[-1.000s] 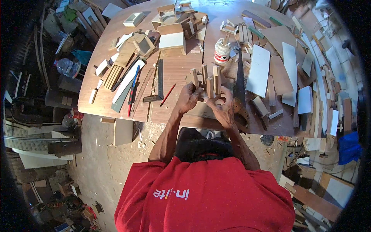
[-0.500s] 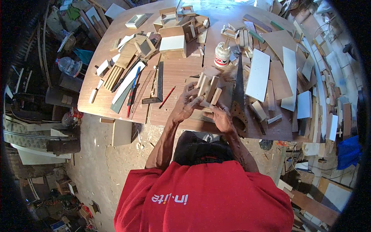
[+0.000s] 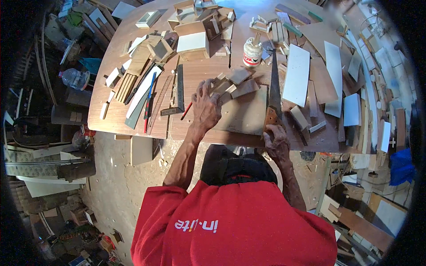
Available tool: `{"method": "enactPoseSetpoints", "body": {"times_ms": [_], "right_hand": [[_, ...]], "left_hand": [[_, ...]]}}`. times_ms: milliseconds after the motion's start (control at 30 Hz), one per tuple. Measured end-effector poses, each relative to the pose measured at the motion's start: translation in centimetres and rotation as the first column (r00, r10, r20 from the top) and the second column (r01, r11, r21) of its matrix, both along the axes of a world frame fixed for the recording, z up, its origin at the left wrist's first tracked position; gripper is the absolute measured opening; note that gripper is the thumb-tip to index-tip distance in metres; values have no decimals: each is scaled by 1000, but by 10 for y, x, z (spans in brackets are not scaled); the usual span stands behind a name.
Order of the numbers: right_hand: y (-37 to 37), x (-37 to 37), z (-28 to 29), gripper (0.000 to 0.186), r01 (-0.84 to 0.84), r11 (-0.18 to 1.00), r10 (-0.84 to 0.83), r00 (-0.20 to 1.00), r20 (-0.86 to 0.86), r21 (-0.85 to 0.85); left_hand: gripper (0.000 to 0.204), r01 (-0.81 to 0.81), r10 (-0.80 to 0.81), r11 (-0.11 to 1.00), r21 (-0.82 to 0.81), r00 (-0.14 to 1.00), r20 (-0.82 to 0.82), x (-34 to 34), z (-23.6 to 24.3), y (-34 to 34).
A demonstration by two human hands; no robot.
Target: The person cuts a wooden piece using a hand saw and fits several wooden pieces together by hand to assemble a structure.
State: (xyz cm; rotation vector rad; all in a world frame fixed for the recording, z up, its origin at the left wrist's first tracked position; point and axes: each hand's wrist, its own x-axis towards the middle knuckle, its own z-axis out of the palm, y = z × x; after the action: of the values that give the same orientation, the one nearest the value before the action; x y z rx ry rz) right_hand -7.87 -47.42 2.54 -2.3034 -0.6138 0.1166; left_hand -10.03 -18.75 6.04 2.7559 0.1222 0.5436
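A handsaw [image 3: 275,91] lies on the table with its dark blade pointing away from me. My right hand [image 3: 277,139] is closed on its brown wooden handle at the near end. My left hand [image 3: 206,106] is palm down with its fingers apart, at the left side of a small wooden assembly [image 3: 245,88] of joined blocks and strips. Its fingertips reach the nearest strips; whether they touch them is hard to see. Under this assembly lies a flat brown board [image 3: 244,113]. A red pencil [image 3: 186,111] shows beside my left wrist.
A white glue pot [image 3: 252,54] with a brush stands beyond the assembly. To the left lie a try square [image 3: 177,91], a ruler [image 3: 159,104] and wood strips. Small wooden boxes [image 3: 193,44] crowd the far side. White panels [image 3: 296,75] and offcuts cover the right.
The wooden assembly, earlier held up in both hands, now rests on the table. My right hand has moved right onto the saw handle; my left has shifted slightly left and away from me.
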Motion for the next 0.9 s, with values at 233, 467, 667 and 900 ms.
{"method": "enactPoseSetpoints", "body": {"times_ms": [233, 467, 667, 900], "right_hand": [[-10, -26, -25, 46, 45, 979, -17, 990, 137, -201], [-16, -23, -52, 50, 85, 909, -6, 982, 190, -408], [-22, -17, -76, 42, 85, 989, -45, 953, 300, -122], [-13, -28, -49, 19, 249, 960, -261, 961, 88, 132]], "left_hand": [[27, 21, -4, 996, 92, 984, -180, 8, -14, 5], [23, 39, -15, 976, 212, 993, -117, 7, -37, 19], [26, -30, 84, 946, 323, 984, -156, 9, -29, 17], [29, -55, 58, 949, 309, 998, 0, 7, -53, 32]]}}
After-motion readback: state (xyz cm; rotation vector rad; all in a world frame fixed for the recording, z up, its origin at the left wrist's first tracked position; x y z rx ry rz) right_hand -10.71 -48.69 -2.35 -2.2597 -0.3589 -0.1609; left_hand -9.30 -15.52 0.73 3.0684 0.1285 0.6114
